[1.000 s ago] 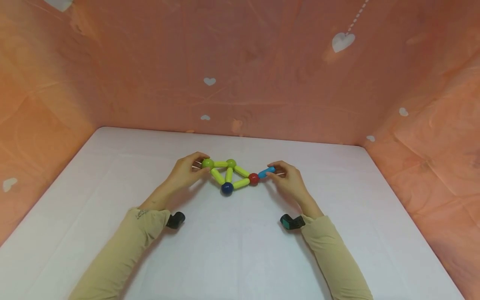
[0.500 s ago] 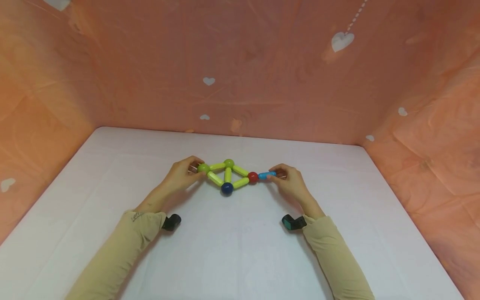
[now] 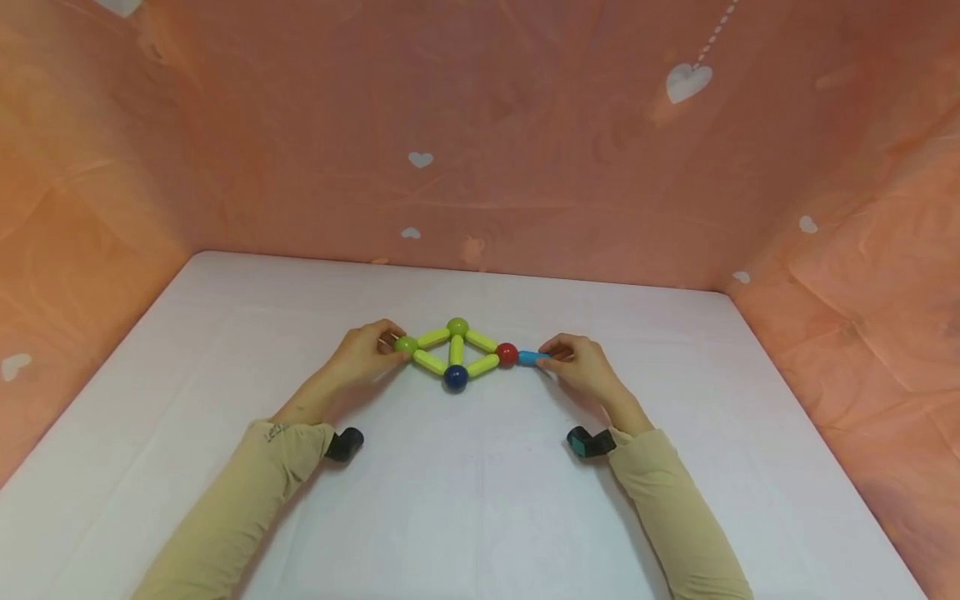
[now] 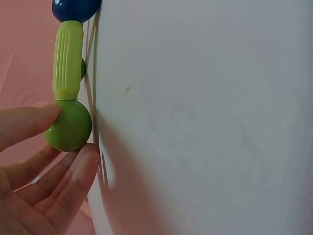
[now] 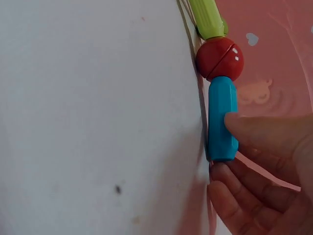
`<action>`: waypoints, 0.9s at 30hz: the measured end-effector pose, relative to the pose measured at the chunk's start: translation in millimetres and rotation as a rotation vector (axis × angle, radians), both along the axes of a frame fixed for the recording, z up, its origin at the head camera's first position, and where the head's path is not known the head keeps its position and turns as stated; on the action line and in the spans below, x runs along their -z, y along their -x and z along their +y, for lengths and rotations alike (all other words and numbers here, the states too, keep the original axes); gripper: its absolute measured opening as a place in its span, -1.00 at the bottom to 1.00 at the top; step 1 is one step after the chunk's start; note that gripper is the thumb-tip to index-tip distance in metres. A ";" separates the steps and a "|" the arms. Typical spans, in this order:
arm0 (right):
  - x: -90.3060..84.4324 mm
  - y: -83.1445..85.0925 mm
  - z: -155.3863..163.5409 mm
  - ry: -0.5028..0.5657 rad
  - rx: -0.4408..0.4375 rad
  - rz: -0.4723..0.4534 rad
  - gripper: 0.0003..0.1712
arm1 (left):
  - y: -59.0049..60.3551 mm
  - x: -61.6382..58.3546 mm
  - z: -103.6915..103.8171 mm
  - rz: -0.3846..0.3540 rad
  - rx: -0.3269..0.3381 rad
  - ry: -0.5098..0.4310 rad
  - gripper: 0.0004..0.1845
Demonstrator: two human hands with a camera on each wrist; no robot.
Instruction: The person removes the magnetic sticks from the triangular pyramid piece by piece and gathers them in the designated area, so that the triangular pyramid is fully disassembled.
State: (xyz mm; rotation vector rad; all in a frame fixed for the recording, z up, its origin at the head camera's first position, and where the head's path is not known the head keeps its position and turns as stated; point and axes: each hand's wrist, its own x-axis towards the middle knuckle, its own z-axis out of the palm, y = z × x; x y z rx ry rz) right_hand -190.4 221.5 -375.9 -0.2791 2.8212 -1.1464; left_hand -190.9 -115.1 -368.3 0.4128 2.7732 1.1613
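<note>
I see the stick-and-ball figure [image 3: 456,353] lying flat on the table [image 3: 480,500] between both hands, its long axis left to right. My left hand [image 3: 365,353] pinches the green ball [image 3: 406,343]; my right hand [image 3: 581,365] pinches the blue stick [image 3: 532,357] joined to the red ball [image 3: 507,354].

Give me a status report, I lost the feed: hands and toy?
Left hand pinches the light green ball. Right hand pinches the blue stick, joined to the red ball. Nothing in the way.
</note>
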 end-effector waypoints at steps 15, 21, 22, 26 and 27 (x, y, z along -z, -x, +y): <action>-8.0 5.9 -4.2 -0.053 -0.020 -0.010 -0.72 | 0.6 2.2 2.7 0.022 0.004 0.020 -0.64; -18.1 13.2 -19.4 -0.013 -0.024 0.000 -0.68 | 2.2 4.5 1.2 0.038 0.027 0.009 -0.63; -19.1 14.5 -22.2 -0.001 -0.027 0.002 -0.67 | 2.5 4.7 1.1 0.041 0.031 0.011 -0.64; -20.5 19.2 -32.7 0.047 -0.031 0.022 -0.68 | 3.1 5.2 0.9 0.042 0.040 0.007 -0.66; -20.6 20.3 -35.3 0.062 -0.033 0.031 -0.68 | 3.3 5.3 0.9 0.040 0.040 0.004 -0.66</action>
